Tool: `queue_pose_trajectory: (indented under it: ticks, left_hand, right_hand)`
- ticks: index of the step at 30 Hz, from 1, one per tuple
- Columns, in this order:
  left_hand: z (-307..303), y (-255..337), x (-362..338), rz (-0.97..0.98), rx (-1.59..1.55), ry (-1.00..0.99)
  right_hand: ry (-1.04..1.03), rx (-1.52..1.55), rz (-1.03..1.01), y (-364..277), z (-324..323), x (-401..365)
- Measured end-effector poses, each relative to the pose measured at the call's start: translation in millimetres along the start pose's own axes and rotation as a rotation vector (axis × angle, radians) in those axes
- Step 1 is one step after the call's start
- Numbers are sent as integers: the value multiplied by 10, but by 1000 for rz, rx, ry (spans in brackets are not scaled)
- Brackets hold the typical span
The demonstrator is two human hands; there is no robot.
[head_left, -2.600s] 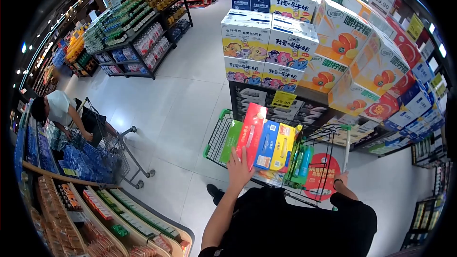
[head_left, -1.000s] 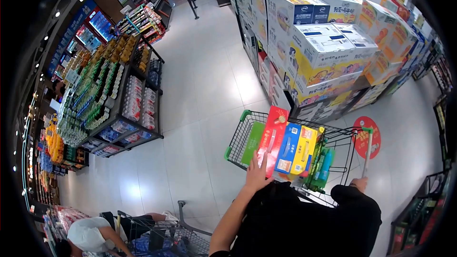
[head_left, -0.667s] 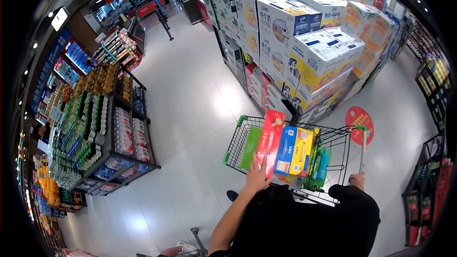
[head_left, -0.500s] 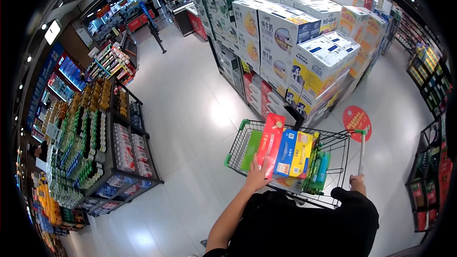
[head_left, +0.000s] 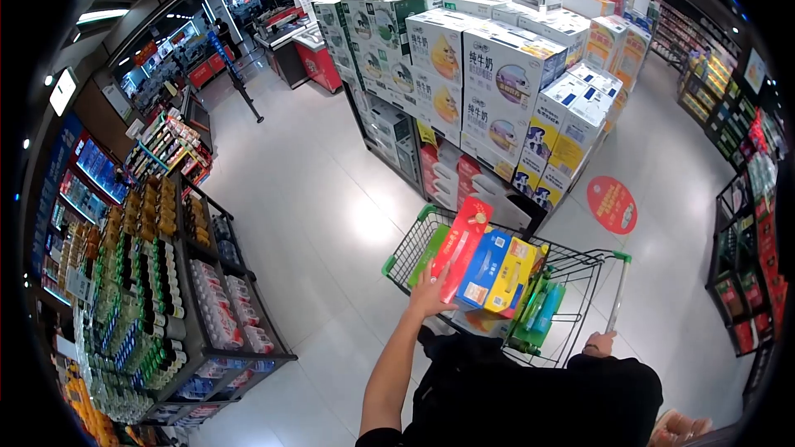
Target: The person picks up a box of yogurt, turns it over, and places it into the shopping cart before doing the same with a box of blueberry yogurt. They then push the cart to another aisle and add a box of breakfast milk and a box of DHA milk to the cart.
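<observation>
My left hand lies with its fingers spread against the near end of a red box in the shopping cart. A blue and yellow carton stands beside that box on the right, and a green box is partly hidden on its left. Farther right in the wire basket are green bottles. My right hand is closed around the cart's handle bar, near its end.
Stacked milk cartons form a large display directly ahead of the cart. Left stands a shelf of bottles. A red floor sticker lies right of the display, and shelving runs along the right. A foot shows at the bottom right.
The view has shifted, and the milk display looks slightly nearer. The cart appears turned a little, with my left hand still on the red box and my right hand still on the handle.
</observation>
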State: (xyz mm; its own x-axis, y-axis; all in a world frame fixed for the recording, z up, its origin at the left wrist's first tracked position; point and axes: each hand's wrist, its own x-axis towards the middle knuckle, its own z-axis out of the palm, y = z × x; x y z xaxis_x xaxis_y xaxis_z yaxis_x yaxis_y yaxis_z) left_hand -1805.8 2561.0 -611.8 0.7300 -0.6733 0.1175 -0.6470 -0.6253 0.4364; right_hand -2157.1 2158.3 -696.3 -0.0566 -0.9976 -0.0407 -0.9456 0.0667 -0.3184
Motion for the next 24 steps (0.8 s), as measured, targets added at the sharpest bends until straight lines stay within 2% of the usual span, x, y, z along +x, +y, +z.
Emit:
queue_pose_trajectory:
  ticks: [2,4,8,9,10,13,15,18,24]
  left_hand:
    - [-163,-171,58,8,-5,4]
    - [-346,-272,106,-38,17,-85]
    - [-499,-648,264,-15,-6,-126]
    - [-651,-624,266,-24,48,-191]
    - [-513,-788,271,72,36,-123]
    - [-731,-923,303,58,76,-185]
    - [-768,-1079,434,134,33,-155]
    - [-960,-1329,596,154,-7,-221]
    - [-1114,-1623,986,164,-43,-179]
  right_hand:
    - [52,-3,19,-22,147,-184]
    - [119,0,53,9,396,-337]
    - [218,-29,157,-272,704,-512]
    - [216,-35,189,-325,714,-575]
    - [215,-41,203,-429,770,-652]
    - [198,-76,263,-610,782,-853]
    - [187,-111,284,-619,750,-920]
    - [178,-153,307,-693,712,-1046]
    - [156,-174,329,-1069,759,-1206]
